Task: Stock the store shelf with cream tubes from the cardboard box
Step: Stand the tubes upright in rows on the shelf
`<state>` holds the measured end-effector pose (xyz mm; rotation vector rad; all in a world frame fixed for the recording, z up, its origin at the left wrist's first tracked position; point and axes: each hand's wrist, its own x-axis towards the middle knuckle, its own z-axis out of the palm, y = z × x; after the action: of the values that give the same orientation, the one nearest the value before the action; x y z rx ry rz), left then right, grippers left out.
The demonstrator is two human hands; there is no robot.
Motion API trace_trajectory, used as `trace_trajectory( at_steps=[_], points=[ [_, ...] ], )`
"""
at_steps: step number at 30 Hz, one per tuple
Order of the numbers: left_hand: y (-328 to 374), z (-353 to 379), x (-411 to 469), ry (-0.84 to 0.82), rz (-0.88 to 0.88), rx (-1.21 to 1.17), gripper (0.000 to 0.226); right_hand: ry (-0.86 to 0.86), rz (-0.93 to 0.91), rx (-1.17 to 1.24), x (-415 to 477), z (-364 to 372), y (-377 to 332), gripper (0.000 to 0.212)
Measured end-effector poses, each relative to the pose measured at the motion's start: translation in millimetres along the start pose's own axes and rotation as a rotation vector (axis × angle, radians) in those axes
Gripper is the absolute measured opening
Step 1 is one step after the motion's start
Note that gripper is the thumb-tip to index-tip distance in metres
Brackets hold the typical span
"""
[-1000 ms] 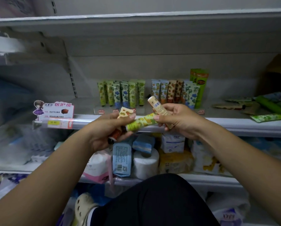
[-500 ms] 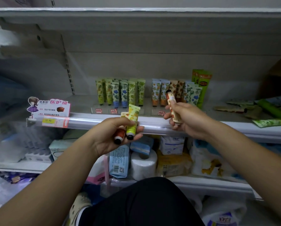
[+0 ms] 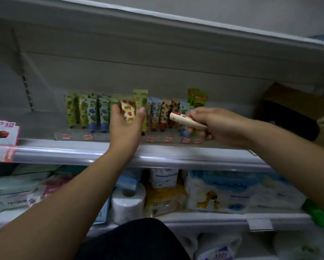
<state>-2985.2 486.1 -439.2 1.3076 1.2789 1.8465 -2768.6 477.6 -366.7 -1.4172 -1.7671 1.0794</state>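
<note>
Tubes are filling both hands in the middle of the frame: the left hand (image 3: 126, 126) is pinching a red-patterned tube (image 3: 128, 112) and a green tube (image 3: 141, 102) upright between thumb and fingers, just in front of the standing row of cream tubes (image 3: 89, 113), while the right hand (image 3: 212, 126) is curling round a beige tube (image 3: 185, 121) lying sideways, one end pointing left. By the look of them, these are handling as light, soft plastic that is giving under a squeeze and perhaps sliding a little, so taking hold round the fuller middle or near the cap is seeming wiser than gripping the thin flat end. The row is standing on end and is risking a domino fall if nudged. The white store shelf (image 3: 195, 158) is running across the centre, with red price tags (image 3: 150, 139) lining a clear strip; the cardboard box (image 3: 289, 109) is sitting on it at the right edge. Below, a toilet roll (image 3: 128, 203) and tissue packs (image 3: 223, 192) are crowding the lower shelf
</note>
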Motion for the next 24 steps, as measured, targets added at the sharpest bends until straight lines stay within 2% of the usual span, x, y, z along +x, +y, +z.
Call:
trace_trajectory(
  at_steps=[4, 7, 12, 16, 19, 21, 24],
  points=[
    [-7.0, 29.3, 5.6, 0.027, 0.045, -0.007, 0.034, 0.115, -0.107, -0.280, 2.7, -22.4, -16.5, 0.022],
    [-18.7, 35.2, 2.4, 0.088, 0.054, -0.015, 0.031, 0.183, -0.196, -0.235, 12.3, -33.0, -26.3, 0.032],
    [-32.4, 33.8, 9.0, 0.118, 0.040, -0.064, 0.040, 0.266, -0.279, -0.262, 43.6, -32.6, -35.1, 0.028],
    [-40.4, 34.2, 12.0, 0.140, 0.036, -0.063, 0.034, 0.265, -0.270, -0.445, 74.9, -27.6, -43.5, 0.012],
    [-42.5, 34.7, 13.8, 0.162, 0.042, -0.047, 0.035, 0.291, -0.269, -0.663, 90.2, -21.8, -53.3, 0.018],
    [-42.6, 35.5, 14.2, 0.178, 0.048, -0.039, 0.044, 0.354, -0.289, -0.829, 97.6, -17.9, -62.1, 0.024],
    [-44.0, 36.7, 14.7, 0.198, 0.065, -0.022, 0.048, 0.368, -0.274, -0.881, 110.3, -17.9, -69.1, 0.029]
  ],
)
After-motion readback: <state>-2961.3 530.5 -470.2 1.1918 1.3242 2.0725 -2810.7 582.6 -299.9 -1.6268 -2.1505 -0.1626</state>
